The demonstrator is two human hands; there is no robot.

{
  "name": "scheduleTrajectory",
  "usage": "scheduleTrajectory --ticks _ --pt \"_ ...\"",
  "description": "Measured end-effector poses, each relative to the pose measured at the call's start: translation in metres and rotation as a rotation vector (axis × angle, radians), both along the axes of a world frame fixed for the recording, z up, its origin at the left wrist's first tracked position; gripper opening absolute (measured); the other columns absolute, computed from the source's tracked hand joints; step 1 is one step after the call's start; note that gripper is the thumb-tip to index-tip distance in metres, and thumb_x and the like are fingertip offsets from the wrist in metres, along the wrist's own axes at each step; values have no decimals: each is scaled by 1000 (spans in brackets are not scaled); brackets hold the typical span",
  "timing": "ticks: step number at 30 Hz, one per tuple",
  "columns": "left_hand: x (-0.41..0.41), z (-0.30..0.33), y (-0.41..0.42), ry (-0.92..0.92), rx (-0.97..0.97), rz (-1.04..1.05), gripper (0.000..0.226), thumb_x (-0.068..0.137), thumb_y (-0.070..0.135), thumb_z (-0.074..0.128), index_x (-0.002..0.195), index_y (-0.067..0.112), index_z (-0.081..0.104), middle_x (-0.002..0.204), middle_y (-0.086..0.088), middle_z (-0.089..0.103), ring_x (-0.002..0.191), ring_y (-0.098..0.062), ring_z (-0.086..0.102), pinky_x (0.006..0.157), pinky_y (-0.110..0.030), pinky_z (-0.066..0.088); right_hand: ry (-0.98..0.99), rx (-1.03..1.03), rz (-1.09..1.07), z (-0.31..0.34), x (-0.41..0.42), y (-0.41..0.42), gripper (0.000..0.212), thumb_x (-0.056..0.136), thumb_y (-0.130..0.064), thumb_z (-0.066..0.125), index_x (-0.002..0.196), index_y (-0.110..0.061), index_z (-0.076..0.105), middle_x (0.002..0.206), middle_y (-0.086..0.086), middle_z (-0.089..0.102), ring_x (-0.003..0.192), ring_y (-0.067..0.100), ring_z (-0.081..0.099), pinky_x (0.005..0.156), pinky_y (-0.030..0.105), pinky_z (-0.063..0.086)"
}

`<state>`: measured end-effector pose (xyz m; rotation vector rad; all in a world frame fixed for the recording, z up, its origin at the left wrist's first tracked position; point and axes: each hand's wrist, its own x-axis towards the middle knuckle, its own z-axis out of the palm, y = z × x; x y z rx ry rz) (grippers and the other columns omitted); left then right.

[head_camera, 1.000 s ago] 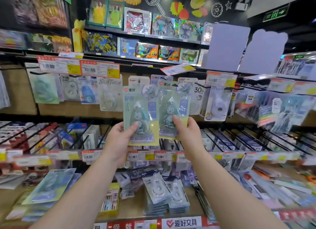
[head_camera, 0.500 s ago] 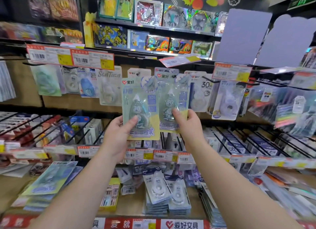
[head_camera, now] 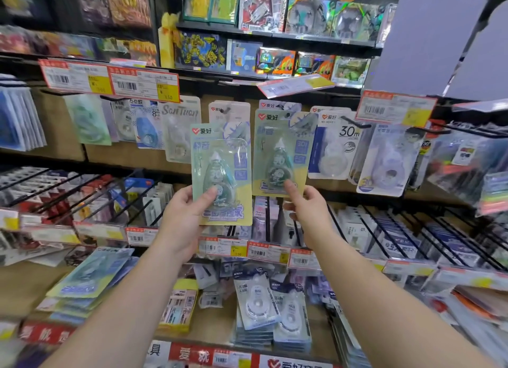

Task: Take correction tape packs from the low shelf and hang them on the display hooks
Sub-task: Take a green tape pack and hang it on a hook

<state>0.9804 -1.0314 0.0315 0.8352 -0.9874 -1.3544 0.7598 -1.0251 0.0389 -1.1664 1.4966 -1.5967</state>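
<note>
A: So, what is each hand doing up there?

B: The left hand (head_camera: 183,221) is gripping a green correction tape pack (head_camera: 221,175) by its lower left edge, thumb lying across the front of the blister, and is holding it upright in front of the hanging row. The right hand (head_camera: 309,213) is pinching a second green pack (head_camera: 281,152) at its bottom edge, thumb on the front.

A: Is the second one sitting on a hook?

B: Its top is reaching up among the hanging packs, level with a black display hook (head_camera: 353,121) just to its right, but I cannot tell whether its hole is sitting on any hook. The left one is hanging lower, its top overlapping a white pack (head_camera: 229,112) that is hanging behind it.

A: And the low shelf?

B: The low shelf (head_camera: 22,285) is showing below the arms, carrying a fanned pile of green packs (head_camera: 90,282) on the left and two stacks of white tape packs (head_camera: 270,312) in the middle. Price labels (head_camera: 110,80) are sticking out above the row.
</note>
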Motion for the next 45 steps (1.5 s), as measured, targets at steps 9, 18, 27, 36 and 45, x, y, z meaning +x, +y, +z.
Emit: scheduleTrajectory --ticks 9,18,27,36,45 --pt "0 -2 -4 -24 -8 33 53 71 32 74 119 13 61 112 -10 74 101 -28 71 81 -46 57 -85 69 -17 1 -4 -39 31 87 -51 66 97 -22 62 96 -2 68 81 14 65 72 30 49" --pt "2 -2 -10 -73 -30 90 53 72 33 74 120 15 61 113 -7 74 110 -30 68 94 -53 52 -187 85 7 6 -7 -73 32 91 -47 65 106 -21 53 96 -5 62 81 14 62 79 33 53" --pt "0 1 -15 -106 -51 136 47 72 31 73 114 15 62 107 -3 76 106 -25 69 104 -54 47 -292 147 -6 10 -3 -100 62 89 -51 66 137 -19 45 104 -4 60 87 14 62 79 32 48" --pt "2 2 -17 -106 -46 140 57 68 33 75 119 12 60 110 -7 75 106 -27 69 102 -53 49 -291 137 -54 5 -9 -112 72 87 -52 66 144 -17 41 106 -3 61 89 15 62 89 35 51" --pt "-1 3 -11 -111 -36 82 51 70 34 76 116 15 62 107 -4 76 104 -22 70 99 -49 50 -253 307 -10 -8 5 -78 62 87 -39 72 135 -8 49 103 7 63 66 15 61 53 28 46"
